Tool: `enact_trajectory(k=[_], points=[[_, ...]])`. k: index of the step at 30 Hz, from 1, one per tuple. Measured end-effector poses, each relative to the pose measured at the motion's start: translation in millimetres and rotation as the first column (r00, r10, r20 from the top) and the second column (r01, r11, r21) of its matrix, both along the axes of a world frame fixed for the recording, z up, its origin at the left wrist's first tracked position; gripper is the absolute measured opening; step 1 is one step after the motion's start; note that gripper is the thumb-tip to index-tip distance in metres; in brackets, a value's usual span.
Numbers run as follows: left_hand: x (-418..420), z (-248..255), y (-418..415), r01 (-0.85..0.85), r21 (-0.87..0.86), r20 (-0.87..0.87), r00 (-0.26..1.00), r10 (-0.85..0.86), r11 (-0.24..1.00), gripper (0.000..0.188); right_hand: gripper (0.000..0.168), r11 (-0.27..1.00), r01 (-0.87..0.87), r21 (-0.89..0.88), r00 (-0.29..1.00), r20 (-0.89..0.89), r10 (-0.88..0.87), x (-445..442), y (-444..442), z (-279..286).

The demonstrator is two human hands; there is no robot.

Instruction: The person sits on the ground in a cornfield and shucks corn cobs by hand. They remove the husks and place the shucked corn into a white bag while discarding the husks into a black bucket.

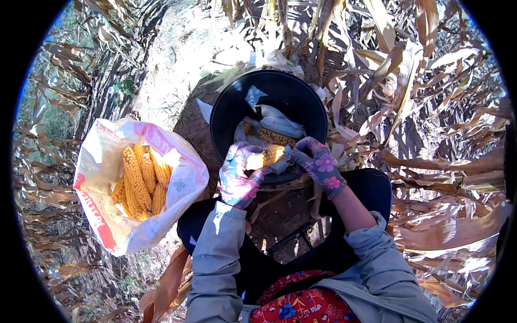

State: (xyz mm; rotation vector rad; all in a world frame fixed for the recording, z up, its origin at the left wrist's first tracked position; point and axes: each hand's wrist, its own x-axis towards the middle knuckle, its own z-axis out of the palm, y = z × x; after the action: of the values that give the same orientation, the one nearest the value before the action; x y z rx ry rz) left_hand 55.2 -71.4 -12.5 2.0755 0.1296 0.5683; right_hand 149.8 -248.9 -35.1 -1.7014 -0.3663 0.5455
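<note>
Both my hands wear floral work gloves. My left hand (241, 175) grips a yellow corn cob (266, 157) above the near rim of a black bucket (218, 121). At the cob's right end is my right hand (319, 165), its fingers bent in at the tip; whether they pinch it or a bit of husk cannot be told. Inside the bucket lie another ear of corn (276, 137) and pale husks (280, 121). To the left, a white woven sack (185, 161) with red print stands with its mouth wide, several bare yellow cobs (137, 181) in it.
Dry corn stalks and leaves (448, 226) cover the ground on the right. Loose husks (242, 60) lie beyond the bucket. My bent legs (367, 189) flank its near side. A brown dry leaf (167, 282) lies by my left sleeve.
</note>
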Motion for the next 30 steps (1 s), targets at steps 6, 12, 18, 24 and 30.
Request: enact_trajectory(k=[6,12,18,24,30], points=[[-1.1,-3.6,-4.3,0.11,0.256,0.007,0.993,-0.116,0.96,0.045,0.031,0.99,-0.12,-0.068,0.943,0.303,0.135,-3.9,14.0,4.9],[-2.3,0.0,-8.1,0.109,0.143,-0.033,0.994,-0.106,0.984,0.043,0.02,0.995,-0.077,0.058,0.983,0.172,0.066,-6.7,10.9,-5.3],[-3.3,-5.8,0.6,-0.133,0.011,0.001,0.991,0.133,0.991,0.036,0.01,0.924,-0.149,0.351,0.853,-0.427,0.3,-5.3,-4.2,23.4],[-8.9,-3.1,6.9,-0.212,-0.064,0.272,0.937,0.221,0.975,0.04,0.027,0.449,-0.508,-0.735,0.57,0.104,0.815,-26.7,-7.8,-16.7],[-32.9,17.6,24.5,-0.584,0.079,0.545,0.704,0.456,0.808,0.041,0.026,0.433,-0.357,-0.828,0.618,0.139,0.774,-59.3,-5.2,-55.1]])
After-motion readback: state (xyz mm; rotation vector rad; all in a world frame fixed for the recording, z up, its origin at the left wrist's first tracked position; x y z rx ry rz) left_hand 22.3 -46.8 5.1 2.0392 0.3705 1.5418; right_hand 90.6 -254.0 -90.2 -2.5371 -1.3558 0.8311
